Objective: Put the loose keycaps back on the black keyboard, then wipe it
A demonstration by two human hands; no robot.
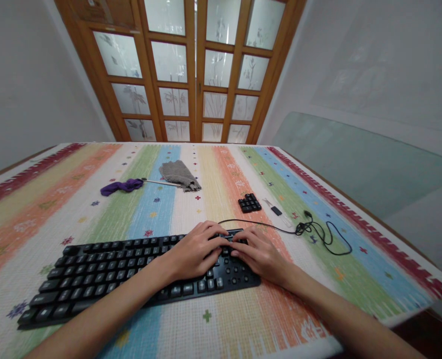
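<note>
A black keyboard (131,269) lies at a slant across the striped tablecloth. At its right end the number pad (235,271) shows bare switches without keycaps. My left hand (200,249) rests over the keys beside the number pad, fingers curled and pointing right. From the other side my right hand (260,252) reaches over the top of the pad, its fingers bent inward. The fingertips of both hands meet near the pad's upper edge; whatever is between them is hidden. Just beyond, removed black keycaps (249,203) sit in a tight group.
Right of the keycaps lies a small wire keycap puller (276,211) with a black handle. The keyboard's black cable (310,227) runs right into a loose coil. Farther back are a grey cloth (179,174) and a purple cloth (121,186) by a thin rod (163,183).
</note>
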